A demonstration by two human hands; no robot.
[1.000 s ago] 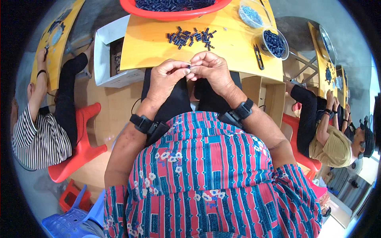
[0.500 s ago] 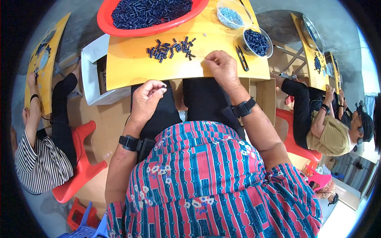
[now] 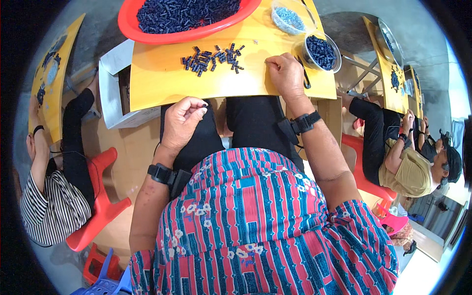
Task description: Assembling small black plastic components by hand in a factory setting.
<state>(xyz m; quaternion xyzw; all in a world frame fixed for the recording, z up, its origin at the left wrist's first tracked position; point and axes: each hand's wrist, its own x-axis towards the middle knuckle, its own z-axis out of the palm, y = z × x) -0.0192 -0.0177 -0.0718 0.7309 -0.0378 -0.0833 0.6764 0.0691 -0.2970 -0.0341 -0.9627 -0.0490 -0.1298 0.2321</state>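
My left hand (image 3: 181,123) is raised over my lap, just short of the table's near edge. Its thumb and forefinger pinch a small dark piece (image 3: 204,104), mostly covered by the fingertips. My right hand (image 3: 286,76) is closed in a pinch low over the yellow table (image 3: 162,83); whatever lies between its fingertips is too small to make out. A loose pile of small dark blue-black pieces (image 3: 211,59) lies to the left of that hand. Black thread snips (image 3: 307,78) show only partly beside the right hand, which hides the rest.
A red basin (image 3: 196,37) of dark pieces stands at the far side. Clear tubs hold dark pieces (image 3: 322,51) and light blue bits (image 3: 290,19) at the right. An open white carton (image 3: 113,93) sits left of the table. Other people work at tables on both sides.
My right hand has moved to the right and slightly farther away, now covering part of the thread snips. My left hand stays nearly in place with the small dark piece.
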